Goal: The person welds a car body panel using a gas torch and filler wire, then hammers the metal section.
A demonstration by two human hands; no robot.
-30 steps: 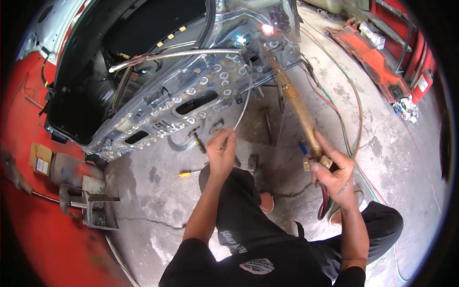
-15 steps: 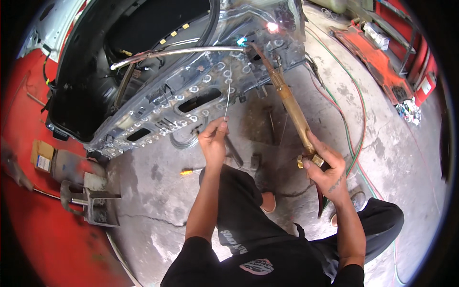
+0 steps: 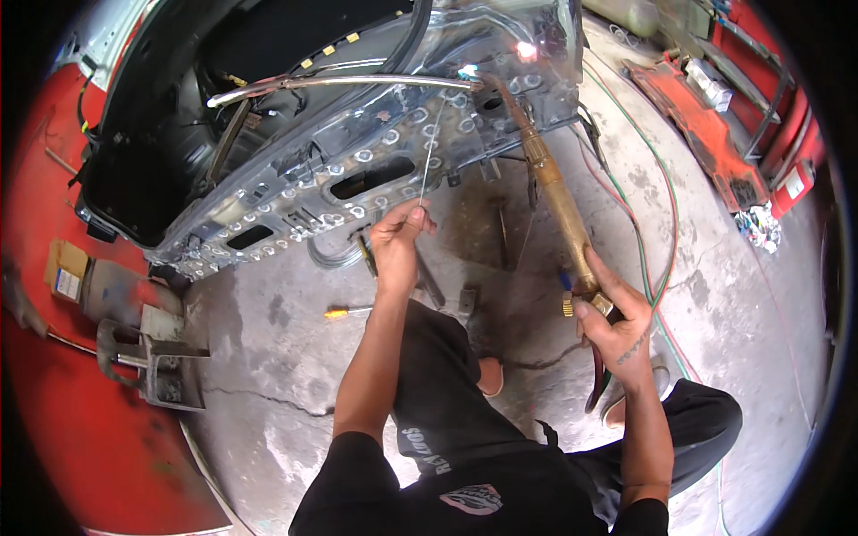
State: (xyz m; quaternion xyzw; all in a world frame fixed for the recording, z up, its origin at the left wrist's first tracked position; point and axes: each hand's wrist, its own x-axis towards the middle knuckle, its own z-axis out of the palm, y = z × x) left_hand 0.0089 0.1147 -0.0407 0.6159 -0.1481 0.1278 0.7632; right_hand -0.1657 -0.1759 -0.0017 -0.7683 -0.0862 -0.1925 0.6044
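Head view: looks down on grey panel [image 3: 308,210] at far side, concrete floor [image 3: 268,348] nearer.
L hand [image 3: 399,237]: thumb + index pinching rod [image 3: 433,147]; other fingers partly hidden, can't tell their curl.
Rod: thin, pale; runs from L hand to far side, in front of panel; far tip nr silver bar [image 3: 375,80] — can't tell if touching.
R hand [image 3: 617,322]: fingers round near end of torch [image 3: 559,196]; index stretched along handle, thumb by brass knob [image 3: 568,306].
Torch: brass, slants far + a bit left; its tip just right of flare [image 3: 467,70].
Flare: small, blue-white, at far right part of panel, close to bar's right end.
Red glow [image 3: 526,51]: on panel, a bit right of flare.
Bar: slightly bent, lies across panel; left end over dark cavity.
Panel: rows of ringed spots + two dark slots.
Wire coil [image 3: 332,257]: on floor, left of L hand.
Screwdriver [image 3: 338,314]: yellow handle, on floor, nearer than coil.
Hoses [image 3: 641,246]: red + green, on floor, right of torch.
Clamp [image 3: 174,375]: metal, at left, nr box [image 3: 67,268].
Red slab [image 3: 697,125]: far right — scuffed, on floor.
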